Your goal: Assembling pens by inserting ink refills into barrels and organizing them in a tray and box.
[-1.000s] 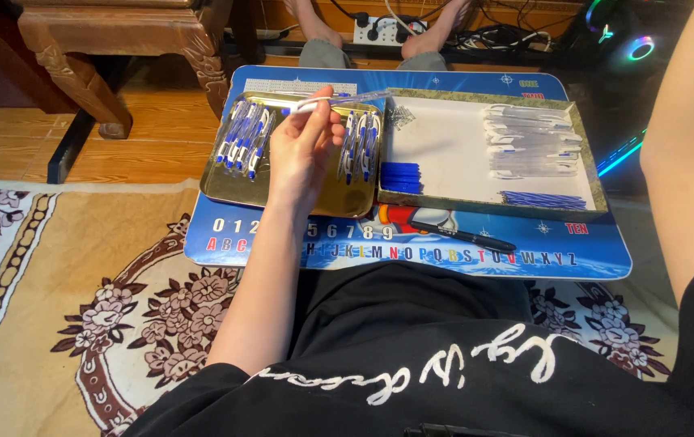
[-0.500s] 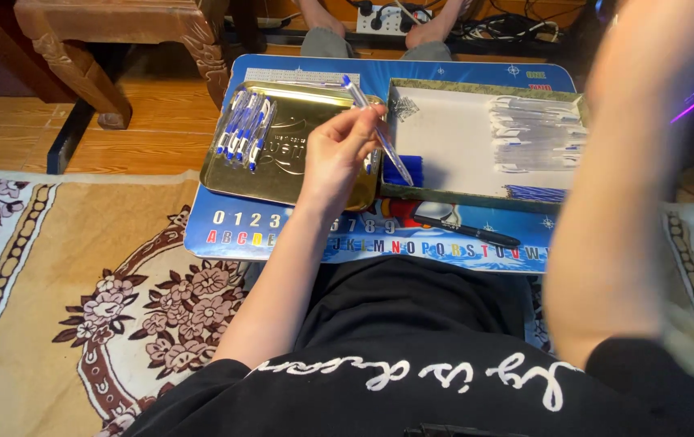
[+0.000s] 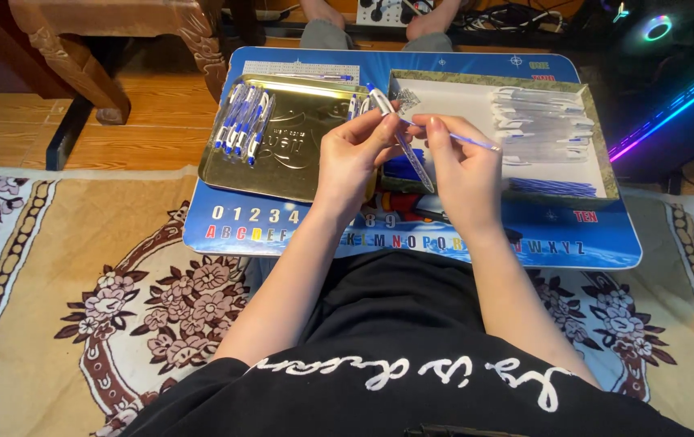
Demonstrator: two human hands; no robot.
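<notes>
Taking the gold tin lid (image 3: 290, 154) as the landmark: its left part carries a row of finished blue-capped pens (image 3: 243, 121), and it lies on the blue worktop (image 3: 606, 243). At the lid's right edge the left hand (image 3: 352, 158) is closed in a pinch on a clear pen barrel (image 3: 402, 139). The barrel's long axis slants from upper left, near the lid's top right corner, down to lower right, away from the lid. Just right of that, the right hand (image 3: 464, 166) pinches a thin blue refill (image 3: 464, 139), which lies nearly level and points left toward the barrel. The two pieces meet between the fingertips; I cannot tell whether the refill has entered. Farther right of the lid, a white tray (image 3: 452, 97) holds empty clear barrels (image 3: 541, 121) and loose refills (image 3: 557, 188).
</notes>
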